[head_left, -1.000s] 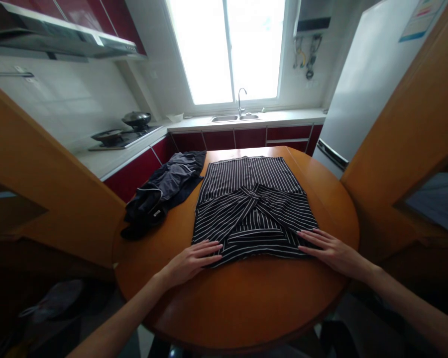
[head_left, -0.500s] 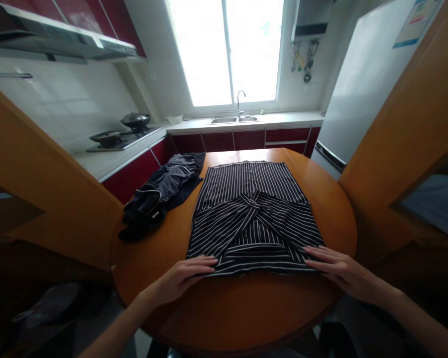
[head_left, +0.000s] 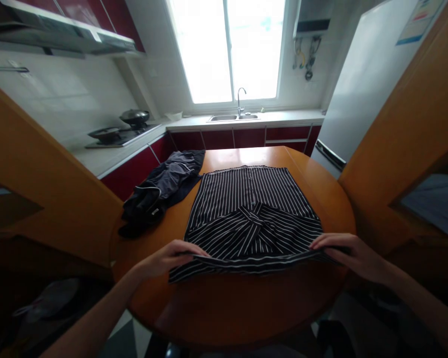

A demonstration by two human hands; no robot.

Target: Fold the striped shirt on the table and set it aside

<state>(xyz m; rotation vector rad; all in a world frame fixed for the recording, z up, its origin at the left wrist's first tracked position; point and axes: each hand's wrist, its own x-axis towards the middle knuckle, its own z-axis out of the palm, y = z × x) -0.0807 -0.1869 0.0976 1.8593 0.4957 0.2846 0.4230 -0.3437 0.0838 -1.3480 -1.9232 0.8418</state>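
A black shirt with white stripes (head_left: 254, 186) lies spread on the round wooden table (head_left: 246, 313), its sleeves folded across the front and crossing near the middle. My left hand (head_left: 171, 258) pinches the shirt's near edge at the left. At the right end of the same edge, my right hand (head_left: 343, 251) is closed on the cloth, thumb below and fingers on top. Between the hands the near edge is lifted slightly and sags in the middle. The fabric inside each grip is partly hidden.
Dark clothes (head_left: 164, 186) lie heaped on the table's left side. Beyond the table, a counter (head_left: 194, 122) holds a sink (head_left: 224, 118) and, to the left, a stove (head_left: 123, 136) with pans. A fridge (head_left: 354, 84) and wooden frames (head_left: 392, 129) flank the right.
Both hands have gone from lying flat on the shirt to gripping its near edge. That edge is now raised, and the shirt has shifted a little toward me.
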